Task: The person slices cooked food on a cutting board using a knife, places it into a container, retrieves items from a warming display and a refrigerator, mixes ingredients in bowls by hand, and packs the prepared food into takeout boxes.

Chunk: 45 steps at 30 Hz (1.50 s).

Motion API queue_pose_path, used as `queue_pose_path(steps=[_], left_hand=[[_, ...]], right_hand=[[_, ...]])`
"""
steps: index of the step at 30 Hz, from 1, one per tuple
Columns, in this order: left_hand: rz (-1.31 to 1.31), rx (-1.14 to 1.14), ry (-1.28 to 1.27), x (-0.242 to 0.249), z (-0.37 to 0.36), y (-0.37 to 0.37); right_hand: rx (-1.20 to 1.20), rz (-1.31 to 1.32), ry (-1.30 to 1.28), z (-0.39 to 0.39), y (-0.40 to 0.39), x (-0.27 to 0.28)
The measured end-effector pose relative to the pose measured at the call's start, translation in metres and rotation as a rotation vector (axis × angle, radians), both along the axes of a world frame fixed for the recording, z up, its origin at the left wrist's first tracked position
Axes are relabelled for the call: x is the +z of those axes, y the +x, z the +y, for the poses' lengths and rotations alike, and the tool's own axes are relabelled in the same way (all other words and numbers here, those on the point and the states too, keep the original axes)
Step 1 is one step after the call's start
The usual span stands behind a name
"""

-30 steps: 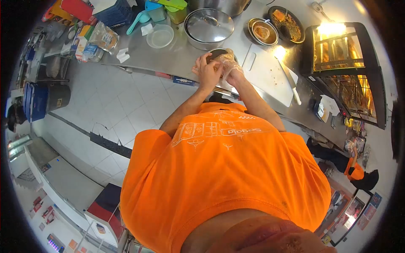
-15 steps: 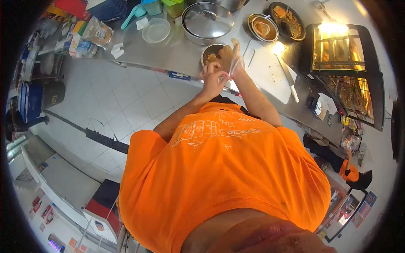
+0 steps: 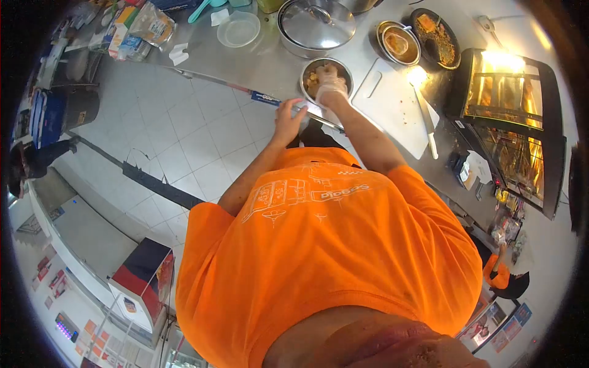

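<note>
A steel bowl holding brownish food pieces stands close to the counter's front edge. My right hand, in a clear plastic glove, reaches into this bowl with its fingers bent down among the pieces. The fingertips are partly hidden, and what they grip cannot be made out. Bare and free of any object, my left hand rests at the counter edge just left of the bowl, thumb and fingers apart. Right of the bowl lies a white cutting board with a knife along its right side.
Behind the bowl stands a lidded steel pot. Nested bowls and a dark pan of food are at the back right, near a lit glass warmer. A clear plastic lid lies left. Another person works far right.
My hands have parted. The gloved right hand went down into the bowl, while my left hand let go of the glove's cuff and came down to the counter edge. The view shifted slightly.
</note>
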State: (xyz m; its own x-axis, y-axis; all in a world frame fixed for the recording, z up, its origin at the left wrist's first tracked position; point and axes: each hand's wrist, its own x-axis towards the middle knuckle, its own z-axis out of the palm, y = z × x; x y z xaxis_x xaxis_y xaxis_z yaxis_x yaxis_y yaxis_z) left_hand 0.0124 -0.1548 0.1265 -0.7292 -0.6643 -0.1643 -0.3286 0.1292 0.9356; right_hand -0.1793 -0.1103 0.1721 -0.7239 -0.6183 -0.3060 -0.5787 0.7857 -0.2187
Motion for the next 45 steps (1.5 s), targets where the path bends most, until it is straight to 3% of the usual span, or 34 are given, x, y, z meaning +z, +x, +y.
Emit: queue_pose_path(steps=[3,4,6,7,10,11,12,13,14,16,18,19,21,24,27,28,30,33,35,37,40,41,45], left_hand=[[-0.005,0.024,0.04,-0.011,-0.004,0.013],[-0.005,0.035,0.088,-0.012,-0.005,0.018],[-0.015,0.037,0.171,-0.021,-0.009,0.03],[-0.015,0.041,0.214,-0.027,-0.011,0.033],[0.013,0.096,0.363,-0.033,-0.011,0.05],[-0.026,0.133,0.477,-0.024,-0.008,0.05],[-0.062,0.17,0.587,-0.016,-0.007,0.046],[-0.097,0.207,0.697,-0.007,-0.006,0.04],[-0.066,0.196,0.756,-0.005,-0.005,0.033],[-0.002,0.172,0.866,-0.003,-0.008,0.012],[0.017,0.128,0.958,-0.009,-0.015,-0.012],[0.025,0.101,1.01,-0.012,-0.016,-0.022],[0.045,0.103,0.972,-0.016,-0.02,-0.039],[0.022,0.18,0.886,-0.015,-0.01,-0.048],[0.074,0.256,0.777,-0.025,0.001,-0.063],[0.107,0.275,0.742,-0.03,0.006,-0.066],[0.098,0.282,0.679,-0.032,0.007,-0.07],[0.118,0.258,0.728,-0.028,0.004,-0.064],[0.11,0.24,0.772,-0.017,-0.006,-0.068],[0.106,0.236,0.774,-0.009,-0.011,-0.069],[0.128,0.217,0.789,-0.021,-0.015,-0.072],[0.138,0.209,0.798,-0.028,-0.015,-0.074],[0.145,0.254,0.679,-0.036,-0.015,-0.079]], right_hand=[[0.09,0.019,0.088,-0.009,-0.01,-0.016],[0.138,-0.067,0.043,-0.007,-0.014,0.01],[0.366,-0.027,-0.152,0.007,-0.081,-0.106],[0.546,0.22,-0.195,0.012,-0.098,-0.099],[0.403,-0.283,-0.244,0.013,-0.084,-0.019],[0.574,-0.149,0.011,0.008,-0.073,-0.007],[0.546,-0.03,0.003,0.014,-0.056,-0.02],[0.342,-0.11,0.013,0.006,-0.049,-0.052],[0.137,-0.192,0.024,-0.009,-0.027,-0.032],[0.303,-0.083,0.098,-0.002,-0.015,-0.007],[0.409,-0.1,0.027,0.006,-0.028,-0.027],[0.378,-0.182,0.098,0.001,-0.051,-0.066],[0.472,-0.406,-0.125,0.013,-0.064,-0.034],[0.491,-0.37,-0.132,0.018,-0.078,-0.044],[0.512,0.104,0.115,0.012,-0.02,0.013],[0.435,0.042,0.26,0.004,-0.013,0.007],[0.343,-0.151,0.196,0.003,-0.028,-0.023],[0.415,-0.289,0.238,0.004,-0.063,-0.035],[0.41,-0.365,0.156,0.012,-0.071,-0.01],[0.608,-0.326,0.031,0.015,-0.063,0.047],[0.433,-0.218,-0.025,0.003,-0.045,0.032],[0.445,-0.151,0.039,0.006,-0.038,-0.002],[0.47,-0.075,0.07,0.004,-0.032,-0.037]])
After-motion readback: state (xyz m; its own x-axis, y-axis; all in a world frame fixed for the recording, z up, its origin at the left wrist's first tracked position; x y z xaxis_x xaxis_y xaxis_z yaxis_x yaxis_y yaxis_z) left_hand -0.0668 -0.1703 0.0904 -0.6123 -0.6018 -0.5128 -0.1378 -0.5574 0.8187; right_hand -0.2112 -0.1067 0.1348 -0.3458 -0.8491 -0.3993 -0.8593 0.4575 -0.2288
